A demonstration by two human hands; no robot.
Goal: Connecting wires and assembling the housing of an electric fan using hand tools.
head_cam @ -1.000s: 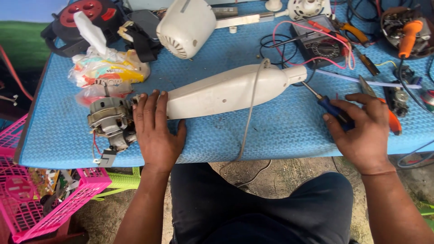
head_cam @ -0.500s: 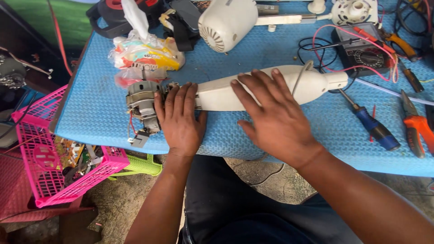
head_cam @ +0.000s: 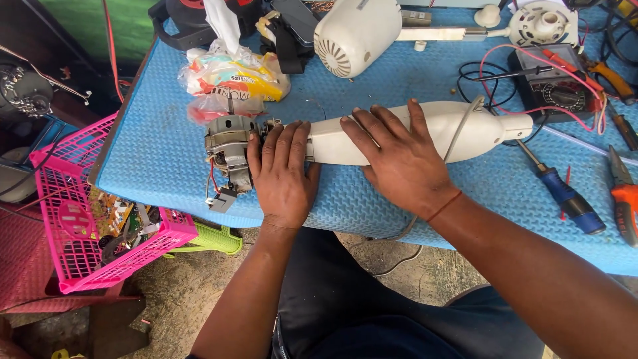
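A long cream plastic housing (head_cam: 458,127) lies across the blue foam-covered table (head_cam: 159,149), with a bare electric motor (head_cam: 228,151) at its left end. My left hand (head_cam: 282,174) rests palm down where motor and housing meet. My right hand (head_cam: 397,159) lies flat on the middle of the housing, fingers spread. A grey cord (head_cam: 457,129) drapes over the housing to the right of that hand.
A blue-handled screwdriver (head_cam: 565,196) and orange pliers (head_cam: 625,206) lie at the right. A multimeter (head_cam: 555,93) with red leads, a white motor cover (head_cam: 355,33) and a plastic bag (head_cam: 229,76) sit at the back. A pink basket (head_cam: 80,219) stands left, below the table.
My right hand left the screwdriver at the right and came to rest on the housing. The view has shifted left and closer. My left hand stays at the motor joint.
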